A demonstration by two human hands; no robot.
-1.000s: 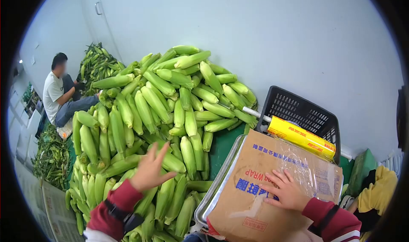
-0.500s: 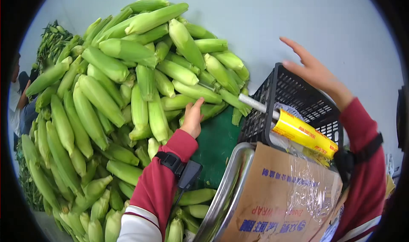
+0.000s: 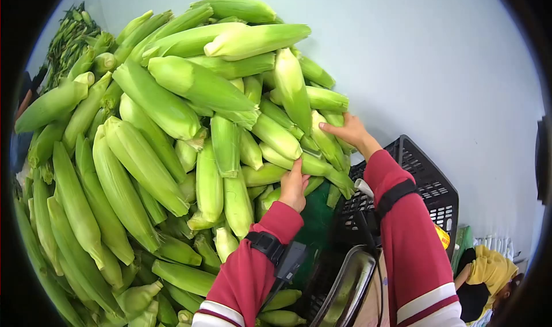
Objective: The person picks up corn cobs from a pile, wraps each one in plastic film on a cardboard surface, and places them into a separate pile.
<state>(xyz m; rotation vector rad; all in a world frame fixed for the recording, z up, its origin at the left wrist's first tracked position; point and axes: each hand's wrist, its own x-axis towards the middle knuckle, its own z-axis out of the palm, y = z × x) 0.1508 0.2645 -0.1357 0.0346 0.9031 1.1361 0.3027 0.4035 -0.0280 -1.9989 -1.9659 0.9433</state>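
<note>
The left arm (image 3: pixel 241 289) slants up and to the right. The left hand (image 3: pixel 294 188) has its thumb pointing up, and its other fingers are mostly hidden. The right arm (image 3: pixel 409 241) reaches farther up and leans left. The right hand (image 3: pixel 353 132) is higher, with its thumb out to the left. The hands are near each other, not touching.

Soft, even brightness; black-rimmed fisheye curvature

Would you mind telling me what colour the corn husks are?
The corn husks are green, best seen in the head view.
</note>
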